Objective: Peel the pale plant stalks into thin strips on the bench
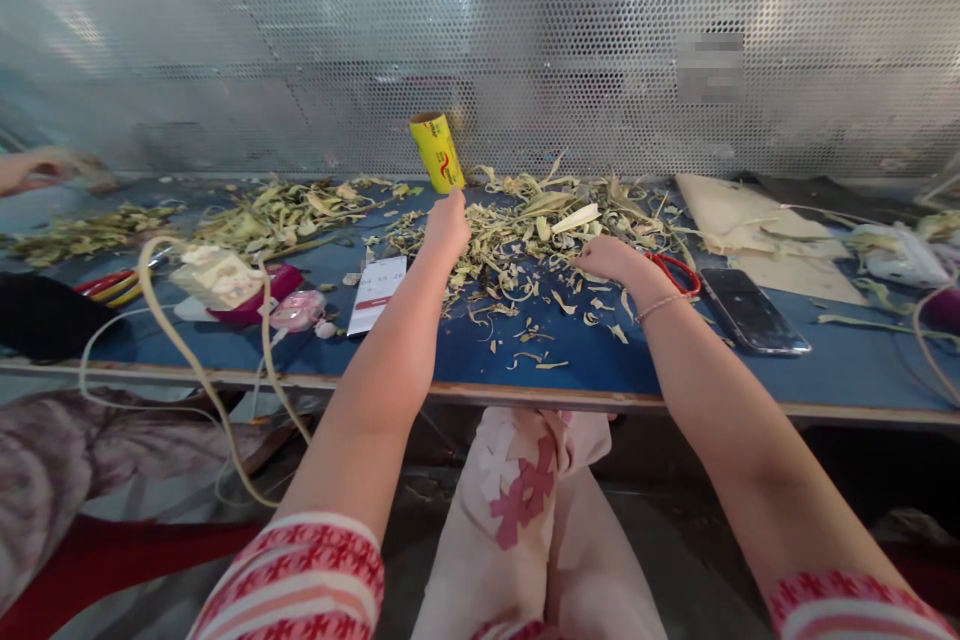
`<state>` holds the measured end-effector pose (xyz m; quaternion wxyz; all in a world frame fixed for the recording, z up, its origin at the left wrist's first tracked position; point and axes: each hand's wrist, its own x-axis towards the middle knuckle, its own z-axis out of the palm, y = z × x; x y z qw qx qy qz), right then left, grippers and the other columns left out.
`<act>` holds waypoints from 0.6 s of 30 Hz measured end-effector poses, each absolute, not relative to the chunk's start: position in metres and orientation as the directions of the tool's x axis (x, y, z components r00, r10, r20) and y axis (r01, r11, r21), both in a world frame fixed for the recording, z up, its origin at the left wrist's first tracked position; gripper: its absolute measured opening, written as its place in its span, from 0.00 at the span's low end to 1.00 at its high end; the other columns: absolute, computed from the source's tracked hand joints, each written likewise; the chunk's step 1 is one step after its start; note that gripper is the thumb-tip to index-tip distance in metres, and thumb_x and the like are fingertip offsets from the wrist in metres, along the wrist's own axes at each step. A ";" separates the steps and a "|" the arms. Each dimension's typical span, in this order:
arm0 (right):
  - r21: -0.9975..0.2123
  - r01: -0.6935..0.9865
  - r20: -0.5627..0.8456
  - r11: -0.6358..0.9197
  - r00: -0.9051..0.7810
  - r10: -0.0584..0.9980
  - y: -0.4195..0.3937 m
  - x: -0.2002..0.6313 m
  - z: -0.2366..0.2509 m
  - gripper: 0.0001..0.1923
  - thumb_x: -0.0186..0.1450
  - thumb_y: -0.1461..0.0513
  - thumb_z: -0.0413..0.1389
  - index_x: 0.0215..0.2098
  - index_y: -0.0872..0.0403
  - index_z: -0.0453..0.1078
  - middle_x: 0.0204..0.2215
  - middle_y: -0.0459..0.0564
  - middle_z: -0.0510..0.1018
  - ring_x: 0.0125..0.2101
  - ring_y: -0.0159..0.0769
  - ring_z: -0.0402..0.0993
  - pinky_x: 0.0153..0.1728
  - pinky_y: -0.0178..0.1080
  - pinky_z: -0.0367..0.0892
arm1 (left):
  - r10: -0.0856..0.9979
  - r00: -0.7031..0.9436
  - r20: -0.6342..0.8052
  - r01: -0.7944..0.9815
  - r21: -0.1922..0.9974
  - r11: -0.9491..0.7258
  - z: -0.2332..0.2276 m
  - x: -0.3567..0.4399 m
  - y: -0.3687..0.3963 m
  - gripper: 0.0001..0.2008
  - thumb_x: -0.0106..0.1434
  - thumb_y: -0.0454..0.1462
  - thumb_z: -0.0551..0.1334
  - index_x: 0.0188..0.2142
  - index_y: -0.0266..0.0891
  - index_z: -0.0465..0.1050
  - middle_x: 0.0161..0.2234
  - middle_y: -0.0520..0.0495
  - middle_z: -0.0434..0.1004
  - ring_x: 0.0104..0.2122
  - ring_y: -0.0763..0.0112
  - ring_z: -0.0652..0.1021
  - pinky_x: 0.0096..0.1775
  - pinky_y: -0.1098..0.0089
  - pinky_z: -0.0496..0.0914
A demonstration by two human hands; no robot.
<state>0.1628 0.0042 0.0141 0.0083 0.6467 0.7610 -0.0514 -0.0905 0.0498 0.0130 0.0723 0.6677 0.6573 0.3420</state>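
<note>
My left hand [448, 228] is closed, back toward me, at the left side of a loose pile of dried leaves [536, 220]. Just beyond its knuckles a yellow printed tube [436, 152] leans toward the metal wall; whether they touch is unclear. My right hand [606, 258] has its fingers curled down at the pile's near right side. What either hand holds, if anything, is hidden. Beside the right wrist lie red-handled scissors [679, 272], partly covered by the hand. Small leaf scraps [559, 302] are scattered on the blue tabletop [480, 350] between my forearms.
A phone [752, 312] and brown cardboard [757, 225] lie right. On the left are a white phone-like card [377, 292], a pink case [298, 310], a bag with a looped strap [221, 282] and more leaves [281, 213]. Another person's hand [52, 168] is far left.
</note>
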 end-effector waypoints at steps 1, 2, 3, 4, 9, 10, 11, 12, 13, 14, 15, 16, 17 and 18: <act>-0.065 0.986 -0.084 0.157 -0.162 0.983 0.004 0.163 0.014 0.18 0.64 0.56 0.50 0.34 0.60 0.77 0.31 0.62 0.80 0.34 0.45 0.76 0.36 0.40 0.66 | 0.925 -0.118 0.361 0.862 0.500 -0.085 0.015 -0.090 0.048 0.22 0.55 0.26 0.55 0.50 0.36 0.66 0.41 0.32 0.72 0.46 0.46 0.75 0.48 0.53 0.65; -0.063 0.986 -0.087 0.156 -0.161 0.983 0.004 0.162 0.015 0.18 0.64 0.56 0.50 0.34 0.60 0.77 0.31 0.62 0.80 0.35 0.45 0.76 0.37 0.40 0.66 | 0.926 -0.128 0.354 0.876 0.478 -0.062 0.016 -0.090 0.046 0.22 0.56 0.26 0.54 0.51 0.35 0.65 0.42 0.31 0.72 0.47 0.44 0.75 0.48 0.51 0.65; -0.062 0.985 -0.091 0.158 -0.163 0.982 0.004 0.162 0.014 0.18 0.64 0.56 0.50 0.35 0.60 0.77 0.32 0.62 0.80 0.35 0.46 0.76 0.37 0.40 0.66 | 0.928 -0.136 0.348 0.879 0.474 -0.049 0.016 -0.090 0.045 0.22 0.56 0.27 0.55 0.52 0.35 0.64 0.43 0.30 0.72 0.47 0.43 0.74 0.48 0.50 0.65; -0.063 0.985 -0.094 0.160 -0.166 0.982 0.004 0.163 0.014 0.18 0.64 0.56 0.50 0.35 0.60 0.77 0.33 0.62 0.80 0.36 0.46 0.76 0.37 0.40 0.66 | 0.927 -0.146 0.345 0.874 0.484 -0.043 0.016 -0.090 0.044 0.22 0.56 0.27 0.55 0.52 0.35 0.64 0.43 0.29 0.72 0.48 0.42 0.74 0.49 0.49 0.64; -0.114 0.988 0.067 0.102 -0.095 0.993 0.007 0.168 0.010 0.18 0.64 0.56 0.48 0.38 0.59 0.75 0.38 0.62 0.79 0.41 0.47 0.74 0.39 0.40 0.66 | 0.934 -0.168 0.315 0.881 0.473 -0.001 0.013 -0.091 0.046 0.18 0.55 0.30 0.61 0.46 0.34 0.67 0.42 0.27 0.73 0.50 0.38 0.72 0.50 0.46 0.63; -0.137 0.986 0.157 0.095 -0.074 0.985 0.008 0.170 0.009 0.17 0.65 0.58 0.47 0.39 0.59 0.75 0.40 0.61 0.78 0.42 0.46 0.74 0.40 0.40 0.66 | 0.935 -0.159 0.316 0.901 0.433 0.006 0.012 -0.091 0.046 0.17 0.55 0.30 0.60 0.46 0.33 0.68 0.42 0.26 0.73 0.50 0.39 0.72 0.49 0.47 0.64; -0.158 0.982 0.247 0.104 -0.063 0.967 0.009 0.172 0.008 0.17 0.65 0.60 0.46 0.40 0.58 0.74 0.42 0.61 0.77 0.43 0.45 0.73 0.42 0.40 0.66 | 0.932 -0.144 0.332 0.920 0.391 0.003 0.012 -0.090 0.047 0.17 0.55 0.29 0.60 0.46 0.32 0.68 0.42 0.26 0.73 0.49 0.40 0.73 0.49 0.48 0.64; -0.173 0.977 0.326 0.127 -0.065 0.943 0.010 0.174 0.007 0.16 0.65 0.61 0.45 0.42 0.58 0.74 0.44 0.60 0.76 0.44 0.45 0.73 0.43 0.40 0.66 | 0.924 -0.127 0.361 0.934 0.356 -0.010 0.011 -0.089 0.047 0.17 0.56 0.29 0.59 0.46 0.32 0.68 0.43 0.26 0.73 0.49 0.41 0.73 0.49 0.49 0.65; -0.178 0.971 0.385 0.160 -0.081 0.919 0.012 0.176 0.005 0.17 0.65 0.63 0.45 0.44 0.57 0.73 0.47 0.60 0.74 0.44 0.44 0.72 0.44 0.40 0.66 | 0.911 -0.105 0.400 0.943 0.332 -0.037 0.011 -0.088 0.047 0.16 0.57 0.29 0.58 0.46 0.32 0.69 0.44 0.27 0.73 0.50 0.42 0.72 0.49 0.50 0.65; -0.172 0.965 0.421 0.198 -0.109 0.900 0.015 0.178 0.003 0.17 0.65 0.64 0.44 0.46 0.57 0.72 0.51 0.60 0.71 0.44 0.43 0.72 0.44 0.40 0.66 | 0.893 -0.075 0.443 0.945 0.318 -0.078 0.011 -0.086 0.048 0.16 0.58 0.30 0.57 0.46 0.32 0.69 0.45 0.28 0.72 0.51 0.44 0.72 0.51 0.52 0.65; -0.158 0.959 0.434 0.233 -0.145 0.889 0.017 0.180 0.000 0.18 0.65 0.65 0.44 0.47 0.56 0.72 0.54 0.59 0.69 0.44 0.42 0.72 0.44 0.40 0.66 | 0.877 -0.033 0.479 0.942 0.309 -0.133 0.011 -0.084 0.048 0.15 0.59 0.31 0.56 0.46 0.33 0.70 0.46 0.30 0.72 0.51 0.47 0.71 0.52 0.53 0.64; -0.138 0.955 0.425 0.264 -0.184 0.886 0.021 0.181 -0.003 0.19 0.65 0.66 0.44 0.48 0.56 0.71 0.57 0.58 0.66 0.43 0.42 0.73 0.43 0.40 0.67 | 0.862 0.022 0.506 0.931 0.303 -0.202 0.010 -0.081 0.049 0.14 0.60 0.32 0.56 0.46 0.34 0.70 0.47 0.32 0.72 0.51 0.50 0.71 0.53 0.55 0.64; -0.111 0.949 0.404 0.294 -0.227 0.886 0.024 0.182 -0.006 0.19 0.64 0.67 0.44 0.49 0.55 0.71 0.59 0.56 0.64 0.43 0.41 0.73 0.43 0.40 0.67 | 0.850 0.087 0.520 0.914 0.299 -0.276 0.009 -0.077 0.050 0.14 0.61 0.33 0.55 0.46 0.34 0.71 0.47 0.34 0.72 0.51 0.53 0.72 0.53 0.58 0.64; -0.081 0.944 0.378 0.321 -0.269 0.886 0.027 0.182 -0.009 0.20 0.64 0.68 0.44 0.48 0.54 0.72 0.61 0.54 0.62 0.44 0.42 0.73 0.42 0.41 0.68 | 0.839 0.161 0.519 0.889 0.294 -0.352 0.008 -0.073 0.051 0.13 0.62 0.34 0.55 0.45 0.35 0.71 0.48 0.36 0.73 0.50 0.56 0.73 0.53 0.60 0.65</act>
